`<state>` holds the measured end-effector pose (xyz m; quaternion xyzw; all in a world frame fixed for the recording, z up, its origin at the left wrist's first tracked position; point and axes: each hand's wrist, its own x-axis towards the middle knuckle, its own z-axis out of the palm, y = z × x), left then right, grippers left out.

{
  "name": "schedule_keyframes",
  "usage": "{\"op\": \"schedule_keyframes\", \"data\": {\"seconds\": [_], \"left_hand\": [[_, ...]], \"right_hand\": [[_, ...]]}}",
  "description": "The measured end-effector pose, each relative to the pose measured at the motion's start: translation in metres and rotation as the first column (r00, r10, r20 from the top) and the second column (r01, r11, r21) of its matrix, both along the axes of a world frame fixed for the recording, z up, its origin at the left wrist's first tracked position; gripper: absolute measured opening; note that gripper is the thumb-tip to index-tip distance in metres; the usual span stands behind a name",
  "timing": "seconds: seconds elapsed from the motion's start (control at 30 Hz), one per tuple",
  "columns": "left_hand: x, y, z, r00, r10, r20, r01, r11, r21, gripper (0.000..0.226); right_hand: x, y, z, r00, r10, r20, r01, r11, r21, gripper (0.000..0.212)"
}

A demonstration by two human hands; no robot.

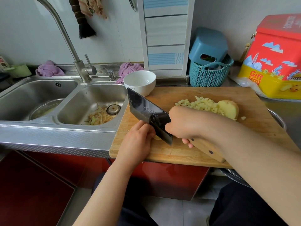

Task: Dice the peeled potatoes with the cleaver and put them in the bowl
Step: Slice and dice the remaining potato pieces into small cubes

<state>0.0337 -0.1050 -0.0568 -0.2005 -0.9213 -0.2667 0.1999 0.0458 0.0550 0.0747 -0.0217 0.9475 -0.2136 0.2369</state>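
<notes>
Right hand (pixel 184 123) grips the cleaver (pixel 148 111) handle; left hand (pixel 138 137) curls over a wet potato piece (pixel 156 137), probably slippery, best pinned from above.

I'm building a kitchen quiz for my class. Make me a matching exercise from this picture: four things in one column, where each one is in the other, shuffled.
Things
1. bowl
2. peelings
3. cleaver
4. diced potato

Places
A. in the right sink basin, by the drain
B. heaped on the board beside a half potato
C. at the board's far left corner
D. in the right hand, blade beside the left hand

Pairs: 1-C, 2-A, 3-D, 4-B
</notes>
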Motion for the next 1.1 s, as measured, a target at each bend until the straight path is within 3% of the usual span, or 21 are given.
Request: {"op": "schedule_keyframes", "data": {"seconds": [0.23,0.43,0.57,0.67,0.73,0.77,0.87,0.97,1.1], "left_hand": [[0.002,0.001,0.002,1.000,0.004,0.013,-0.004,1.000,-0.017,0.006],[0.004,0.001,0.003,1.000,0.006,-0.025,-0.006,1.000,-0.018,0.008],[0.002,0.001,0.001,1.000,-0.013,-0.002,0.013,0.999,-0.029,0.003],[0.002,0.000,0.019,1.000,-0.007,-0.012,0.010,0.980,0.201,0.011],[-0.001,-0.004,0.048,0.989,0.015,-0.150,0.042,0.929,0.368,0.013],[-0.005,-0.006,0.064,0.978,0.031,-0.205,0.050,0.924,0.378,0.011],[-0.018,-0.011,0.112,0.987,-0.003,-0.163,0.033,0.983,0.180,0.003],[-0.025,-0.009,0.139,0.988,-0.074,0.137,0.087,0.992,-0.090,0.018],[-0.030,-0.004,0.147,0.888,-0.025,0.460,0.212,0.909,-0.359,0.027]], "right_hand": [[-0.002,0.000,-0.014,1.000,0.000,-0.003,-0.001,0.999,-0.036,0.019],[-0.003,0.025,-0.019,0.992,-0.113,0.053,0.123,0.953,-0.276,0.016],[0.001,0.032,-0.015,0.994,-0.110,0.006,0.105,0.936,-0.337,0.021],[0.005,0.031,-0.007,0.994,-0.072,-0.079,0.041,0.940,-0.338,0.029],[0.009,0.029,-0.003,0.989,-0.039,-0.140,-0.004,0.955,-0.296,0.038],[0.012,0.027,-0.001,0.987,-0.023,-0.162,-0.022,0.963,-0.268,0.044],[0.022,0.019,0.004,0.977,0.020,-0.212,-0.057,0.984,-0.171,0.058],[0.033,0.014,0.009,0.951,0.115,-0.287,-0.126,0.992,-0.020,0.054],[0.040,0.017,0.011,0.916,0.181,-0.359,-0.157,0.983,0.094,0.038]]}}
